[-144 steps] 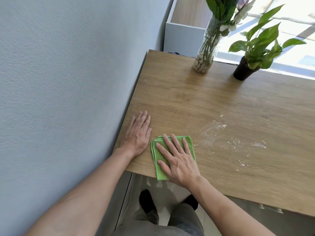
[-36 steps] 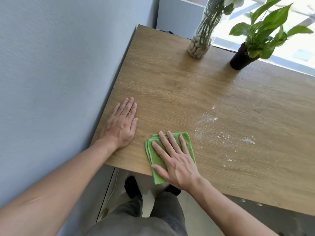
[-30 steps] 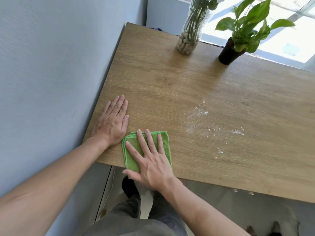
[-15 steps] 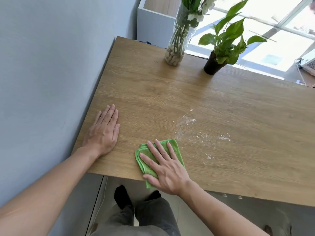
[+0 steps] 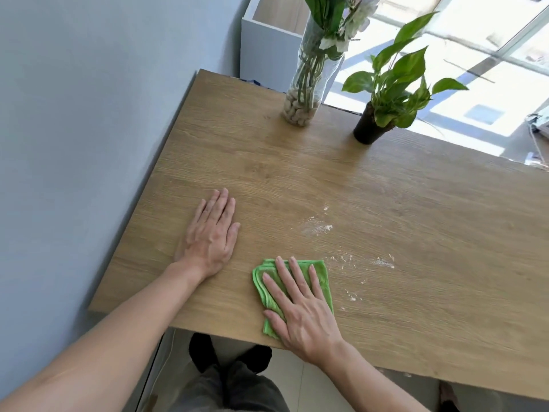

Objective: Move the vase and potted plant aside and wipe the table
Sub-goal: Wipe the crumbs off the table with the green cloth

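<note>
The glass vase (image 5: 309, 84), with pebbles in its base and stems rising out of it, and the potted plant (image 5: 383, 108) in its small black pot both stand at the far edge of the tabletop (image 5: 416, 203) by the window, well apart from the hands, so the moving-aside part looks done. The wiping looks only partly done: a scatter of white powder and crumbs (image 5: 329, 242) lies on the wood just beyond and to the right of the folded green cloth (image 5: 322, 275), and the broad right stretch of the tabletop shows more specks near the front edge. The right hand (image 5: 300, 304) lies flat on the cloth, fingers spread and pointing away from the body, pressing it down near the front edge rather than gripping it; the grip is released, palm down. The left hand (image 5: 212, 233) rests flat on bare wood to the left, fingers together, also released and holding nothing, seemingly bracing the body
</note>
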